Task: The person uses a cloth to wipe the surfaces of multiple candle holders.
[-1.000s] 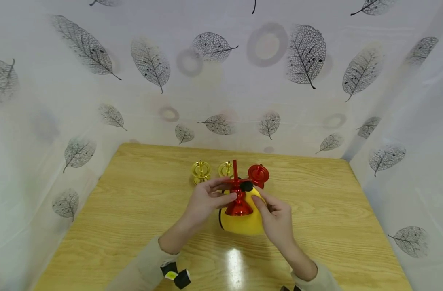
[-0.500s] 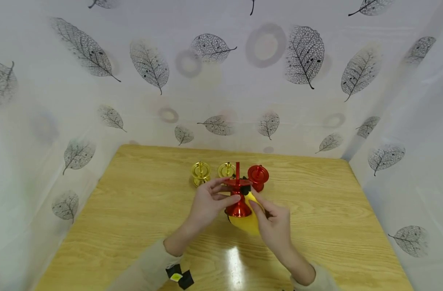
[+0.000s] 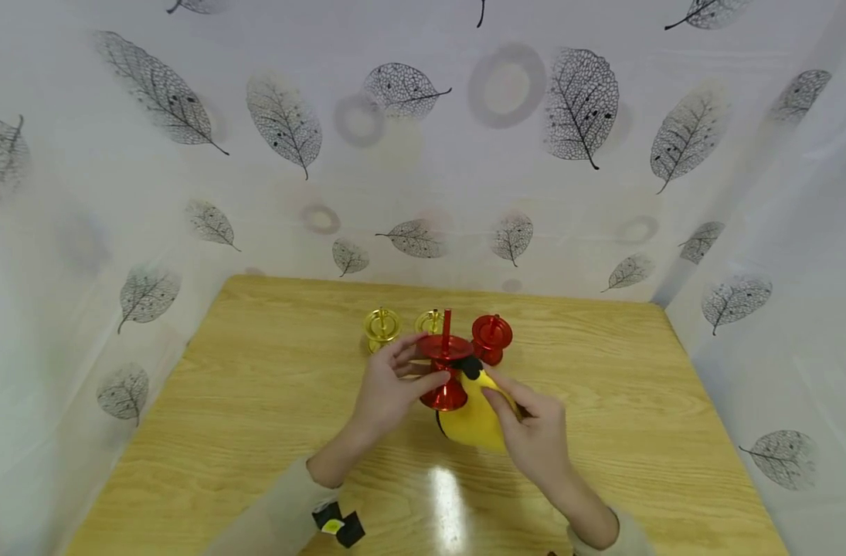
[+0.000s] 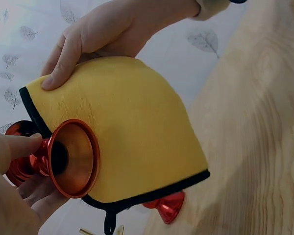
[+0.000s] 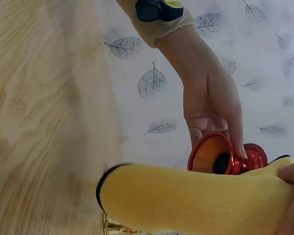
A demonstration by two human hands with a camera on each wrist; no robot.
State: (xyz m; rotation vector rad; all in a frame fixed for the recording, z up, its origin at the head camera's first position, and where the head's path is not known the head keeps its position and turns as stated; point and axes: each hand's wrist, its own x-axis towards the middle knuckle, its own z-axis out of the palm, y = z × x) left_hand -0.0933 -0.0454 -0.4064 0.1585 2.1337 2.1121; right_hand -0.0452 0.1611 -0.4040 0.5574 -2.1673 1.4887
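Note:
My left hand grips a shiny red candle holder by its narrow waist, upright above the table, with a thin red rod rising from its dish. In the left wrist view the holder's hollow flared base faces the camera. My right hand pinches a yellow cloth with black edging near its top. The cloth hangs beside and behind the holder, its black-trimmed corner by the waist under the dish. In the right wrist view the cloth partly hides the holder.
Behind the hands, two gold candle holders and another red candle holder stand in a row on the wooden table. The second gold holder is partly hidden. A leaf-patterned curtain surrounds the back and sides.
The held candle holder shifts slightly right, then back left, tilting so its dish shows more. The right hand with the cloth moves a little left, then right. The standing holders stay put.

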